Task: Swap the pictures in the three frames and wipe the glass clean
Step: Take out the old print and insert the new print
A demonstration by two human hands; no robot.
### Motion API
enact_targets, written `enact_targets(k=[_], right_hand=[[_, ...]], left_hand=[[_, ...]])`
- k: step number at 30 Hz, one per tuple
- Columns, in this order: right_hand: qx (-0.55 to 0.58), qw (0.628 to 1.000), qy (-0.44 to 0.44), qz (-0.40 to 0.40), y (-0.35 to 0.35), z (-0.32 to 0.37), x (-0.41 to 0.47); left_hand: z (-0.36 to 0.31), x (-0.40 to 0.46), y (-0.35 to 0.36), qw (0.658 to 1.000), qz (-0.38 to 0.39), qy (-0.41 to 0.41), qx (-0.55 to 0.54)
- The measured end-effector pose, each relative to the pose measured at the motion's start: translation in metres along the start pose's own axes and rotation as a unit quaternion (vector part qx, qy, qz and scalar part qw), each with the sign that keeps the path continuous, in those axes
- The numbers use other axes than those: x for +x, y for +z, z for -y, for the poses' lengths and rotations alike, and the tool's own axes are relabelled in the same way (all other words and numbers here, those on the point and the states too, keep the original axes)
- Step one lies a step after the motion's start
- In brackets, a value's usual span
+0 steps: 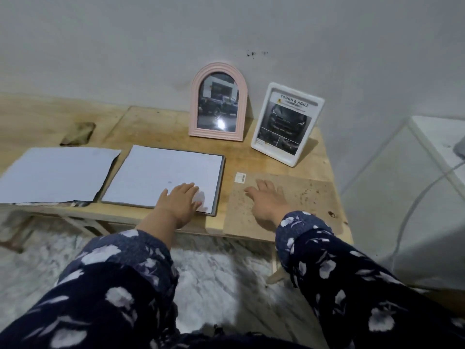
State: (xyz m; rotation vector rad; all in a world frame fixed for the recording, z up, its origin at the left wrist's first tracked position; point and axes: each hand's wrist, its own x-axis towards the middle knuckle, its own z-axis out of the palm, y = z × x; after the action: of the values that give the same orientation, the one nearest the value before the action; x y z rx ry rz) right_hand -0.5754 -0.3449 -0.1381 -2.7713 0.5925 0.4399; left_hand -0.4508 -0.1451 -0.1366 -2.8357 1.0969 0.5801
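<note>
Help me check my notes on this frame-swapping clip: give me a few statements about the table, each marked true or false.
1. The pink arched picture frame stands upright against the wall. True.
2. The white rectangular picture frame lies flat on the table. False: it stands tilted back, to the right of the pink one.
3. The left hand rests on the white sheet lying in the flat grey frame. True.
4. The right hand grips the white frame. False: it lies open on the brown backing board, apart from that frame.
5. A loose white sheet lies at the left of the wooden table. True.
</note>
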Motion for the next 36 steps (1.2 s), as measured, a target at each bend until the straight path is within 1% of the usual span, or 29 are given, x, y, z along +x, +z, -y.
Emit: enact_targets(k=[3,6,10,13,16,20,24,28,30,32,33,34,36], right_hand=[[0.003,0.999,-0.033,-0.002,0.001,0.039,0.026],[0.000,0.999,-0.054,-0.003,0.005,0.073,0.046],[-0.009,0.997,-0.068,0.019,0.011,0.106,0.063],[0.005,0.998,-0.066,0.022,0.021,0.126,0.078],[0.014,0.997,-0.047,0.053,0.031,0.139,0.087],[0.039,0.997,-0.020,0.061,0.034,0.145,0.087],[0.076,0.996,-0.001,0.042,0.034,0.151,0.086],[0.128,0.991,0.002,-0.023,0.028,0.155,0.084],[0.150,0.987,0.004,-0.057,0.023,0.154,0.083],[0.158,0.985,0.006,-0.073,0.019,0.150,0.084],[0.185,0.979,0.015,-0.079,0.015,0.150,0.084],[0.236,0.967,0.039,-0.089,0.012,0.152,0.083],[0.339,0.922,0.126,-0.136,0.004,0.157,0.082]], left_hand=[[0.048,0.002,-0.003,1.000,0.002,-0.022,-0.006],[0.089,0.007,-0.008,1.000,0.004,-0.024,-0.001],[0.135,0.020,-0.017,0.999,0.022,-0.017,0.017],[0.163,0.031,-0.026,0.997,0.057,0.023,0.054],[0.180,0.040,-0.027,0.988,0.084,0.073,0.103],[0.192,0.047,-0.022,0.986,0.081,0.098,0.111],[0.195,0.049,-0.021,0.981,0.071,0.125,0.128],[0.199,0.046,-0.022,0.978,0.073,0.139,0.138],[0.200,0.043,-0.020,0.983,0.044,0.133,0.117],[0.200,0.040,-0.022,0.989,0.025,0.121,0.076],[0.200,0.039,-0.023,0.992,0.020,0.107,0.060],[0.201,0.038,-0.023,0.994,0.013,0.095,0.049],[0.202,0.036,-0.026,0.996,-0.016,0.082,0.026]])
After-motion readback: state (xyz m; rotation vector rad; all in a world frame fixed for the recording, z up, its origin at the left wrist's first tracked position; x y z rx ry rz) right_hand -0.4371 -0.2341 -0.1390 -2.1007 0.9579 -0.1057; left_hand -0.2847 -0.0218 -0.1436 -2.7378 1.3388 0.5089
